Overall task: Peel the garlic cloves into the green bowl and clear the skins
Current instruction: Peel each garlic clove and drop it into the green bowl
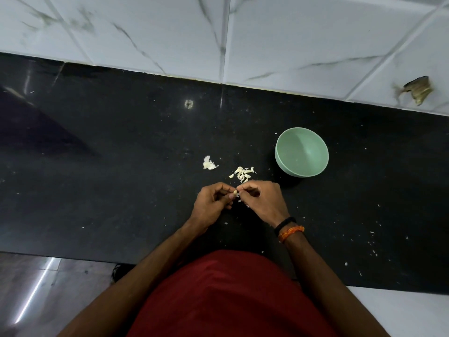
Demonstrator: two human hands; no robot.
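Note:
My left hand (213, 203) and my right hand (262, 200) meet over the black counter, and both pinch one small garlic clove (235, 192) between their fingertips. Just beyond the hands lies a little heap of several garlic cloves (243, 173). A clump of white garlic skins (209, 163) lies to the left of that heap. The green bowl (301, 152) stands upright to the right of the heap, about a hand's width from my right hand; nothing shows inside it.
The black counter (121, 154) runs from the white marble-tiled wall (267, 40) to its front edge near my body. Small skin flakes (371, 239) are scattered on its right part. A brown scrap (418, 90) sticks to the wall at far right.

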